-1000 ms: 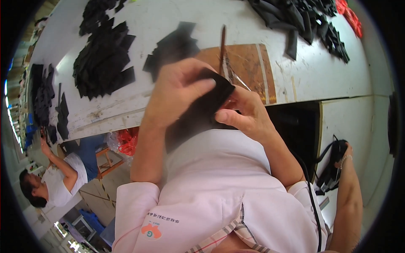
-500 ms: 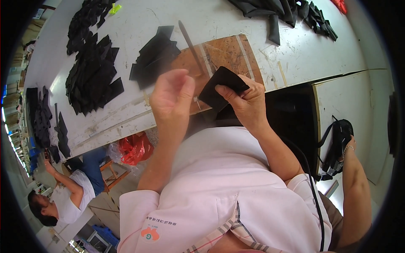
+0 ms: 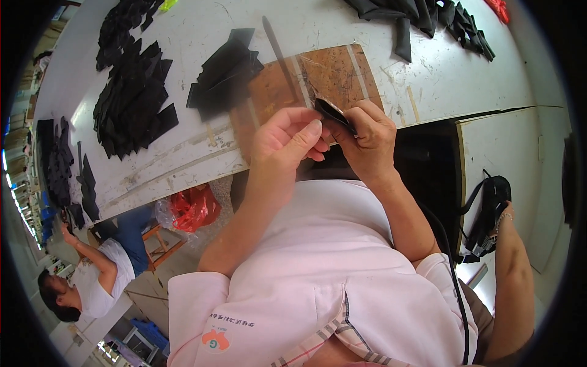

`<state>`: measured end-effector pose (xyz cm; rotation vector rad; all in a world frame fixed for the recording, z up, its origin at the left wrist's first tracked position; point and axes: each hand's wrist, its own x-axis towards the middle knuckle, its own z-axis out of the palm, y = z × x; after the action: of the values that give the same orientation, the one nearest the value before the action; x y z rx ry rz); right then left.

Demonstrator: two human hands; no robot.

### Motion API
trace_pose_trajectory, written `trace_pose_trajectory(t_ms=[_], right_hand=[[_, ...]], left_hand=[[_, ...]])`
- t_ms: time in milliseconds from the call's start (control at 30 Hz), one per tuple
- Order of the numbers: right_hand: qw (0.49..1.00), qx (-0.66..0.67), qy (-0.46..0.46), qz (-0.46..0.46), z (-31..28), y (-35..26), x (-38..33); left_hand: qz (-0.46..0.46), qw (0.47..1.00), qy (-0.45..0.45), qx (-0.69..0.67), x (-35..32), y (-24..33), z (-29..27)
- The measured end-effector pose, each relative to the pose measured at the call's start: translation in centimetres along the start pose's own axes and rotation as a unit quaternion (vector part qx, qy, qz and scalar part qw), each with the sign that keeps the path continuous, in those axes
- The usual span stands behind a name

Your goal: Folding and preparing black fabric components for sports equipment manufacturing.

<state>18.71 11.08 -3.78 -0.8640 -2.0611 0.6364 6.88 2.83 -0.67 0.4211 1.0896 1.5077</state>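
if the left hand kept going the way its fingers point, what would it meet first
Most likely the black piece pinched in the right hand: the left hand points right, fingertips nearly touching it, though depth is hard to judge.

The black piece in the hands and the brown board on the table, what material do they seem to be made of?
The black piece, pinched in the right hand with the left hand beside it, looks like thin, flexible leather or synthetic sheet: it bends and shows a slight sheen. The brown board looks like wood or fibreboard, matte and scratched, with pale strips across it.
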Motion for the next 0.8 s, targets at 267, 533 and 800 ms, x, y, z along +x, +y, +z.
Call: trace_pose_trajectory(t_ms=[267,533,800], right_hand=[[0.99,-0.105,-0.014,-0.093,-0.1,0.8,0.0],[0.968,-0.176,-0.001,-0.179,0.1,1.3,-0.2],[0.945,-0.222,0.01,-0.239,-0.4,1.7,-0.2]], left_hand=[[-0.047,0.998,0.035,0.035,0.3,0.2,-0.2],[-0.073,0.993,0.068,0.059,0.7,-0.3,-0.5],[-0.07,0.992,0.1,0.039,1.3,-1.3,-0.9]])
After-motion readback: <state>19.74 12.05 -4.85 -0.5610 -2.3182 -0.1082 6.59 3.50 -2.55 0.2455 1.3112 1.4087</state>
